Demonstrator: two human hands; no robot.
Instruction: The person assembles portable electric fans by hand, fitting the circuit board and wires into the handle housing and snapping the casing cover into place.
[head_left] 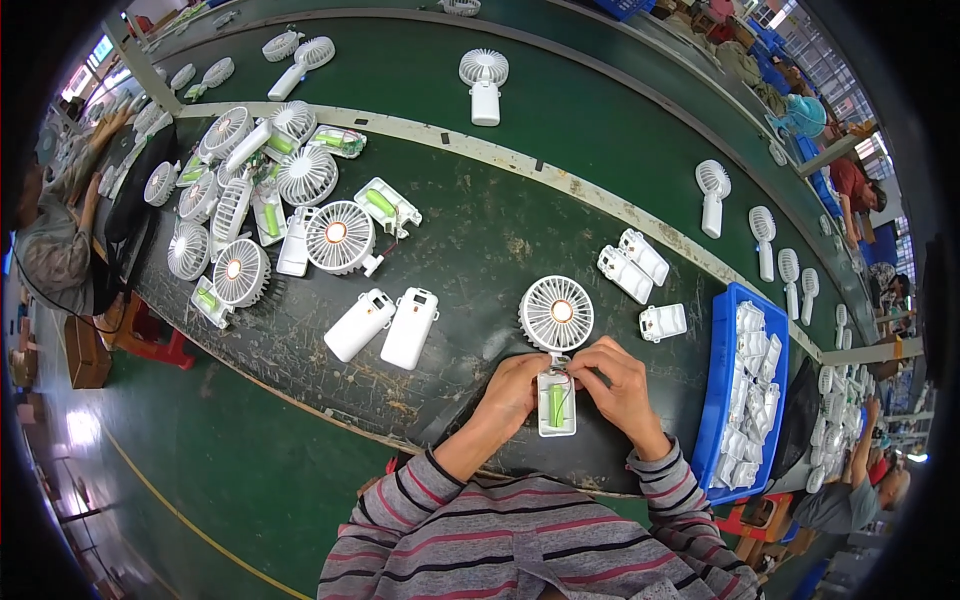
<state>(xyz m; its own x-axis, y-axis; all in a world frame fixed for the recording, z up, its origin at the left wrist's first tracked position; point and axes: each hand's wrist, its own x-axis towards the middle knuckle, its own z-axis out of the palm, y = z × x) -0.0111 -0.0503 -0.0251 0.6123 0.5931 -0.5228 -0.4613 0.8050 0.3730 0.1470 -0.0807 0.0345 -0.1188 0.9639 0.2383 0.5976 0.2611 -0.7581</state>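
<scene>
A white handheld fan lies face up on the dark bench in front of me, its handle pointing toward me. The handle shell is uncovered, and a green battery shows inside with thin wires. My left hand grips the left side of the handle near its neck, fingers closed. At the neck, my right hand pinches with thumb and forefinger by the wires; the fingertips hide what is between them. Two white handle covers lie to the left, and several more covers lie to the right.
A pile of fans, some with batteries exposed, covers the bench's left. A blue bin of white shells stands at the right. Beyond a pale rail, a green conveyor carries spaced fans. Other people work at both sides.
</scene>
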